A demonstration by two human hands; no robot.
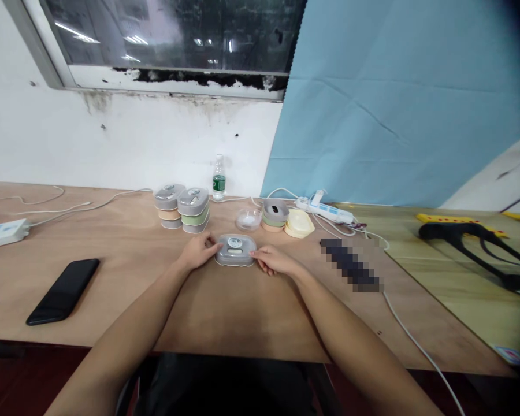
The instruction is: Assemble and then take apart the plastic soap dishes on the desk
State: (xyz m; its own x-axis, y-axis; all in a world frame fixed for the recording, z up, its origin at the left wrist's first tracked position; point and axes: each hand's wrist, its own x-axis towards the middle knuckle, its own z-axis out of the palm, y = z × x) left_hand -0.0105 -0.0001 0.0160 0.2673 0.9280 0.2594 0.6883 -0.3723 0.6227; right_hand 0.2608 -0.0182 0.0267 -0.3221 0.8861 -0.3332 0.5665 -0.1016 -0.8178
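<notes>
A grey lidded container (235,249) with a round vent on its lid lies on the wooden table (225,306) in front of me. My left hand (198,249) curls around its left end, fingers touching the lid's edge. On the other side my right hand (271,259) presses its fingertips to the right end. Both hands grip the container between them.
Behind it stand stacks of similar containers (182,207), a clear bowl (248,218), another stack (274,214) and cream lids (299,223). A water bottle (219,179) stands by the wall. A black phone (63,290) lies left, power strips (327,211) and cables right.
</notes>
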